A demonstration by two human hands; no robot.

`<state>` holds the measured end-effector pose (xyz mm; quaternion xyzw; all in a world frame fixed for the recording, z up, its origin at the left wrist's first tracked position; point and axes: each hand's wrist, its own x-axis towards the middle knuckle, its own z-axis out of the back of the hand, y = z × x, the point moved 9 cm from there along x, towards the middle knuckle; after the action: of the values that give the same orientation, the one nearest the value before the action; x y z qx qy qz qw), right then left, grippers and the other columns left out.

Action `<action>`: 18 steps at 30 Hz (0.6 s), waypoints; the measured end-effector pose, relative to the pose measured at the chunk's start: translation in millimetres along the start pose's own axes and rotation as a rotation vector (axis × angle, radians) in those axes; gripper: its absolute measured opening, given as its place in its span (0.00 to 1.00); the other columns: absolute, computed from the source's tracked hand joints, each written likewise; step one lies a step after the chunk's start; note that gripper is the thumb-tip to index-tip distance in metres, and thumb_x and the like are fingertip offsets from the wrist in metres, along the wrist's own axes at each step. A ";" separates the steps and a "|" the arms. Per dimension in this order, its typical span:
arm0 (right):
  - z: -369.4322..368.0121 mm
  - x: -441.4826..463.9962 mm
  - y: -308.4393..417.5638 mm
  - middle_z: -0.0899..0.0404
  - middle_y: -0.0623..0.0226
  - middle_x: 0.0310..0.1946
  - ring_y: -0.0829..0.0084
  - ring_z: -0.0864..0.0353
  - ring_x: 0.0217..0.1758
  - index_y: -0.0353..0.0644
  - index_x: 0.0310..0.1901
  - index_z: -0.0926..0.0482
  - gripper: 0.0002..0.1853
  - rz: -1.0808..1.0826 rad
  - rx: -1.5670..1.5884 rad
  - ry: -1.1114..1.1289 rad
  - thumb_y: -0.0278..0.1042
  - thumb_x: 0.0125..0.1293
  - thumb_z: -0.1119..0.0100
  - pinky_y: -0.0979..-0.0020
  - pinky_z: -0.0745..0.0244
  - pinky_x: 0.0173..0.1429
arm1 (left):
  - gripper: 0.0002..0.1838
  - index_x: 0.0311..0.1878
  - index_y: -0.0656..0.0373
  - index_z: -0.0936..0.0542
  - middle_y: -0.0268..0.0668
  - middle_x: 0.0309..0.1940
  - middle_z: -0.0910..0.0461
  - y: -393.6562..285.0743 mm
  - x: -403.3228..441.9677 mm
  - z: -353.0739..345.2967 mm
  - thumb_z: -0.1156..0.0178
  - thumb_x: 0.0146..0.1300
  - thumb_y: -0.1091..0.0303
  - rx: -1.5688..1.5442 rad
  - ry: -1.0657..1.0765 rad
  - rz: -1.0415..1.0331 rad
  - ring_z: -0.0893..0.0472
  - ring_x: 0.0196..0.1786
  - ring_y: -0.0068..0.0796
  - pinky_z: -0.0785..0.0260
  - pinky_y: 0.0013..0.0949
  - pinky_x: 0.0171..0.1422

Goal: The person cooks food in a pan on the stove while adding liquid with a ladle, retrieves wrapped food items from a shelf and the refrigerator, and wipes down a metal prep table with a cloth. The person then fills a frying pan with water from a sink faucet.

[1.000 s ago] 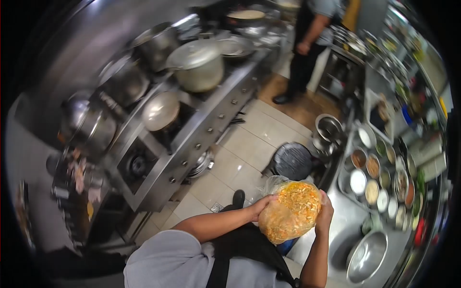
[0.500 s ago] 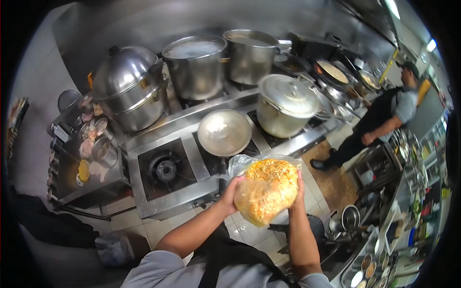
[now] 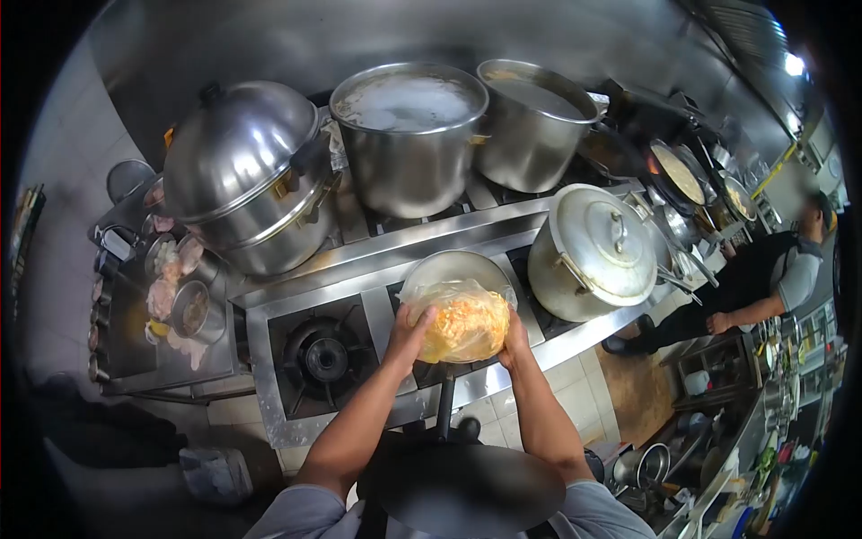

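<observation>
A clear plastic bag packed with orange and pale yellow shredded food is held between both my hands. My left hand is closed on the bag's left side. My right hand grips its right side. The bag is over a shallow metal pan, hiding most of it. The pan stands on a burner of the steel stove, and its dark handle points toward me. A dark, blurred rounded shape covers part of my front.
Behind the pan stand a domed steamer and two large steel pots of liquid. A lidded pot is to the right. Raw meat and containers occupy the left counter. A co-worker stands at the right near several pans.
My hands and the bag have moved forward over the pan. My view has shifted, and the dark rounded shape now shows at the bottom.
</observation>
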<state>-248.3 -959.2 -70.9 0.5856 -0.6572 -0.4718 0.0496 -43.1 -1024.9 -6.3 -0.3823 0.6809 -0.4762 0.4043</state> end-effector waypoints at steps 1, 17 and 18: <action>4.4 12.1 -3.8 0.25 0.57 0.58 0.61 0.22 0.57 0.38 0.61 0.31 0.27 -0.016 -0.001 0.002 0.52 0.76 0.66 0.61 0.25 0.61 | 0.39 0.70 0.56 0.38 0.42 0.65 0.34 0.4 7.6 5.3 0.40 0.62 0.44 0.002 -0.013 0.008 0.29 0.64 0.35 0.35 0.39 0.65; 73.3 76.2 -3.2 0.26 0.61 0.15 0.72 0.29 0.10 0.33 0.28 0.22 0.12 -0.010 -0.725 -0.050 0.31 0.62 0.52 0.71 0.36 0.09 | 0.45 0.47 0.66 0.19 0.52 0.36 0.17 34.8 101.9 12.3 0.66 0.64 0.29 0.763 -0.164 0.600 0.15 0.40 0.48 0.21 0.44 0.32; 76.7 74.1 -3.0 0.26 0.61 0.15 0.72 0.29 0.10 0.33 0.28 0.22 0.12 -0.018 -0.724 -0.047 0.31 0.62 0.52 0.71 0.36 0.09 | 0.42 0.45 0.66 0.18 0.53 0.36 0.17 25.7 99.6 10.0 0.67 0.68 0.33 0.912 -0.198 0.597 0.15 0.42 0.48 0.21 0.44 0.38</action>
<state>-316.4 -976.3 -151.3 0.5249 -0.4432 -0.6879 0.2343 -75.3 -1112.0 -51.7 -0.0018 0.4432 -0.5495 0.7082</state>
